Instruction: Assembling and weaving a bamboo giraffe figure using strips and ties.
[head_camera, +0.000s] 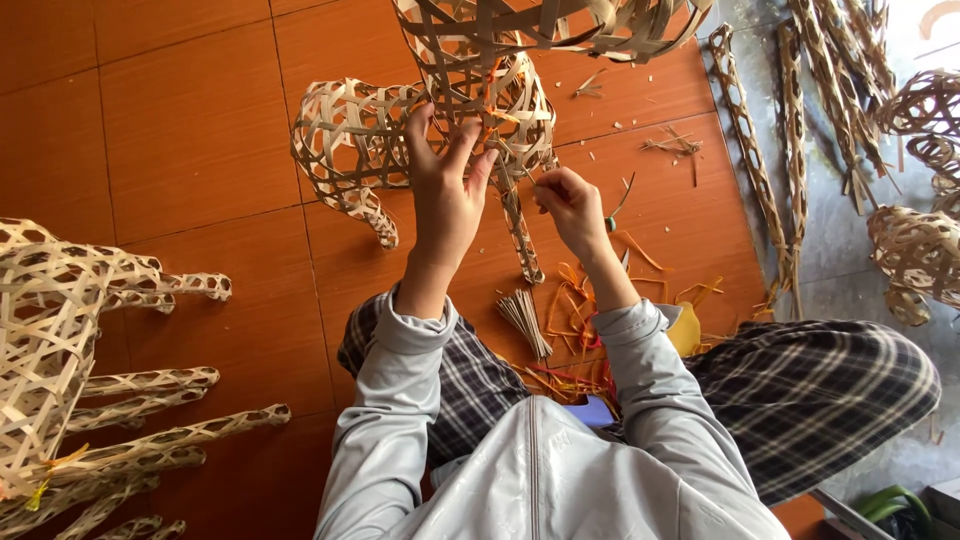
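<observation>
A woven bamboo-strip animal figure stands on the orange tile floor in front of me. My left hand presses its fingers against the figure's chest, where an orange strip shows among the pale weave. My right hand pinches a thin strip just right of the figure's front leg. Both sleeves are pale grey.
Another woven figure with several legs lies at the left. A bundle of short sticks and loose orange strips lie by my knees. Long woven pieces and more woven forms sit at the right.
</observation>
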